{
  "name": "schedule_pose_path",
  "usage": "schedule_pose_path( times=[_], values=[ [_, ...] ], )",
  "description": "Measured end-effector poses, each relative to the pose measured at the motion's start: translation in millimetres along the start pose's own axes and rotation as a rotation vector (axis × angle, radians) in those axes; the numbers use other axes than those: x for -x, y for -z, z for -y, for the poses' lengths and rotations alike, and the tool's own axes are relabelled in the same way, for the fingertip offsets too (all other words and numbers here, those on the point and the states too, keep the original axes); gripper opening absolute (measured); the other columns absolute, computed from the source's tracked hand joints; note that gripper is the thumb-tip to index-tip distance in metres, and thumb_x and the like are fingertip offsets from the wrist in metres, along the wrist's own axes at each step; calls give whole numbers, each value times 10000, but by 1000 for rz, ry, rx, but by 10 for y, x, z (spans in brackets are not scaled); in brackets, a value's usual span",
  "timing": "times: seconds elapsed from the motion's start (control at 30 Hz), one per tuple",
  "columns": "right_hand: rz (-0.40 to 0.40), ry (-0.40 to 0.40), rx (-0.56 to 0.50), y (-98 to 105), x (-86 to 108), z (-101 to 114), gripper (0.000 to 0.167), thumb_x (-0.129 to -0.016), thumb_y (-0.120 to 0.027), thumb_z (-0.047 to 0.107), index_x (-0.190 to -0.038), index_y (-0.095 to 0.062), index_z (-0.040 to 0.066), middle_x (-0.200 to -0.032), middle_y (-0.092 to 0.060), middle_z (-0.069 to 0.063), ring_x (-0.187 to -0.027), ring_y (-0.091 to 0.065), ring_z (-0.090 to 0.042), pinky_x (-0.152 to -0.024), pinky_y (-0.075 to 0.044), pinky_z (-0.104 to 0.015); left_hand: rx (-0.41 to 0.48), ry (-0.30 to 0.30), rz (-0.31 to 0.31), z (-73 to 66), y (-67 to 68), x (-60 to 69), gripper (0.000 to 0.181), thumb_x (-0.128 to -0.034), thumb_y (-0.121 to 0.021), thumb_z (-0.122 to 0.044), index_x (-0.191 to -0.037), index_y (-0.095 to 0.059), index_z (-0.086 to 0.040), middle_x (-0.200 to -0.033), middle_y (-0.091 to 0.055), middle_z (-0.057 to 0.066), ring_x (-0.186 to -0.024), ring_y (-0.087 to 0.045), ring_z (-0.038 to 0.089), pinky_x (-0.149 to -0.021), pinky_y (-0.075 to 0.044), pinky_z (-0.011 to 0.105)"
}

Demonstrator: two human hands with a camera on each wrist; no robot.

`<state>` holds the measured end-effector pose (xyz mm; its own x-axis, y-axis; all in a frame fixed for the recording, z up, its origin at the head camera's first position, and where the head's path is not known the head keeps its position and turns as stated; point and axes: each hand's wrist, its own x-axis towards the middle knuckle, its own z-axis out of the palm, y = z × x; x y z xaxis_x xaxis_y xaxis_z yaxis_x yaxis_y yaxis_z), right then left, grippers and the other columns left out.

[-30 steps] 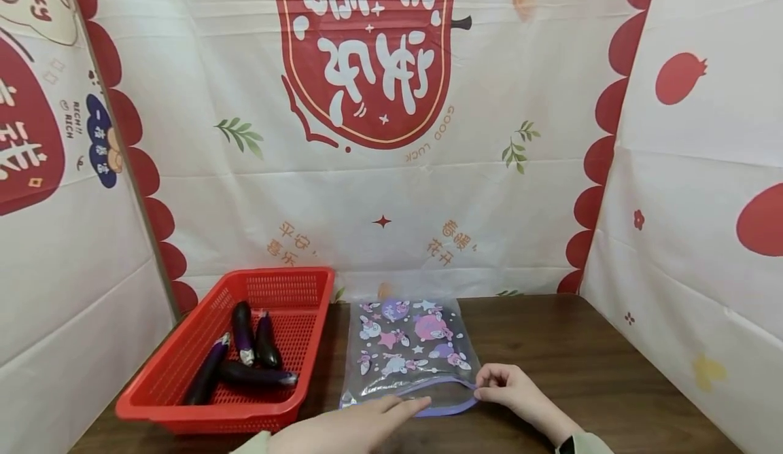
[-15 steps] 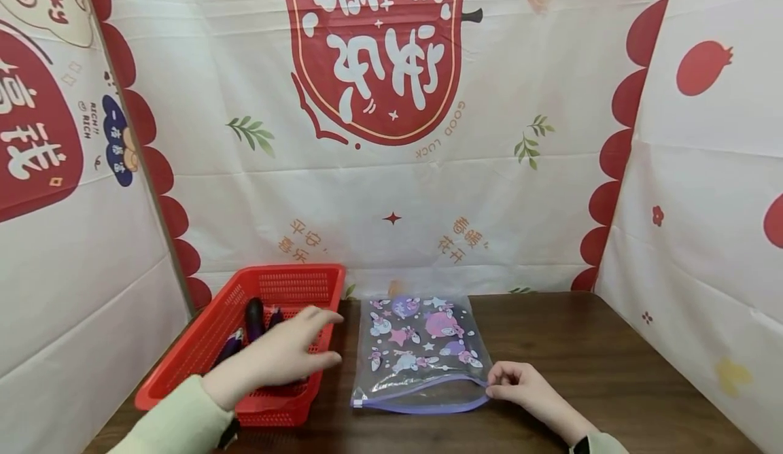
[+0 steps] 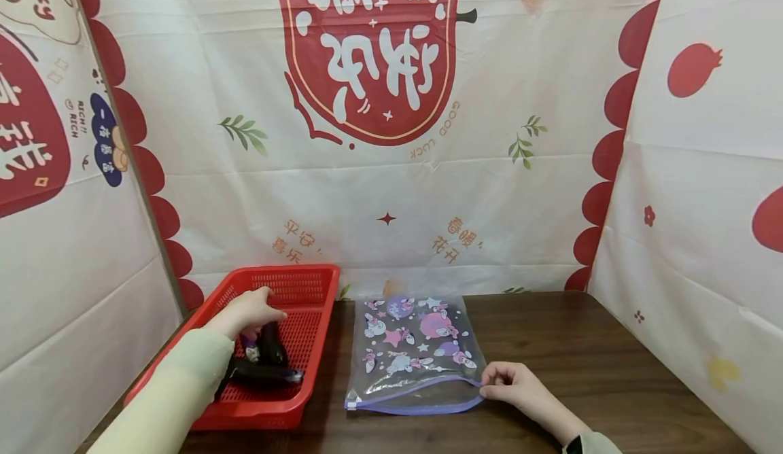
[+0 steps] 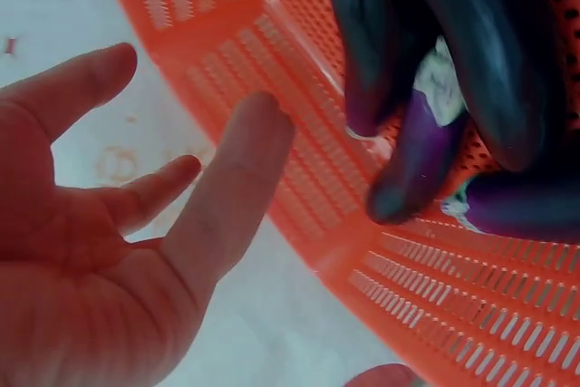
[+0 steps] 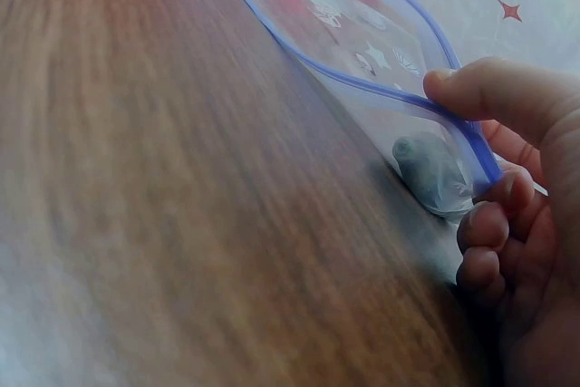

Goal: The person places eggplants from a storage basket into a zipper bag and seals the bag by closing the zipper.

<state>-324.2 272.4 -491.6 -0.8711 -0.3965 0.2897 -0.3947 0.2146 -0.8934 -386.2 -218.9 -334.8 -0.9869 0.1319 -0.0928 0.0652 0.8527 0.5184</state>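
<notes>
Red basket point(image 3: 319, 352) walling in eggplants point(image 3: 263, 374) — open above, gap beside bag point(image 3: 416, 345)

Behind the brown table point(image 3: 550, 345) hangs a pale cloth point(image 3: 379, 189) — printed with green sprigs point(image 3: 246, 132) and a red star point(image 3: 387, 219).

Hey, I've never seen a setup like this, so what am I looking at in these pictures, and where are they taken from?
There's no machine here, just a person working bare-handed. The wide picture comes from a camera worn on the head, looking forward and down; the two close ones come from cameras on the wrists. On the brown table are a red basket with dark eggplants in it and, beside it, a clear printed bag with a purple edge. The right hand pinches that edge. The left hand is over the basket, fingers extended, holding nothing that I can see.
</notes>
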Motion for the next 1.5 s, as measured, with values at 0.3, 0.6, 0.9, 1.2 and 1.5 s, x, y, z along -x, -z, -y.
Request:
schedule_pose_path(
  times=[0.3, 0.6, 0.9, 1.2, 1.5],
  values=[
    [-3, -47, 14, -81, 18, -31, 97, -829, -703, 39, -858, -621, -7, -615, -457, 96, -549, -415, 4, -494, -366, -211, -51, 111, 123, 216, -112, -144, 410, -894, -658, -172, -1138, -542, 136, -1065, -548, 275, -779, -618, 339, -591, -529, 389],
    [18, 2, -4, -57, 27, -63, 110, -826, -687, 9, -859, -596, -43, -605, -449, 38, -552, -418, 11, -477, -366, -222, -14, 207, 200, 219, -274, -181, 780, -891, -689, -205, -1432, -259, 157, -1438, -259, 385, -1204, -420, 487, -737, -526, 485],
    [9, -36, 10, -35, 53, -45, 109, -833, -697, 31, -864, -611, -27, -622, -463, 92, -556, -425, 6, -496, -378, -221, -203, 123, 160, 214, -353, -286, 595, -855, -721, -262, -1255, -521, 131, -1226, -528, 302, -1042, -556, 376, -839, -489, 466],
    [-14, -27, 34, -11, 50, -12, 90, -824, -699, 29, -847, -615, 5, -612, -464, 92, -552, -420, 13, -493, -380, -222, -135, 133, 152, 178, -389, -340, 539, -814, -772, -198, -1206, -549, 97, -1036, -573, 195, -808, -558, 263, -605, -524, 379],
    [-4, 3, 22, 10, 4, -28, 126, -820, -697, 20, -858, -598, -48, -628, -462, 85, -561, -420, 12, -478, -371, -242, -81, 137, 164, 182, -401, -359, 695, -821, -769, -158, -1330, -415, 154, -1202, -496, 321, -882, -560, 316, -614, -533, 401]
  ],
)
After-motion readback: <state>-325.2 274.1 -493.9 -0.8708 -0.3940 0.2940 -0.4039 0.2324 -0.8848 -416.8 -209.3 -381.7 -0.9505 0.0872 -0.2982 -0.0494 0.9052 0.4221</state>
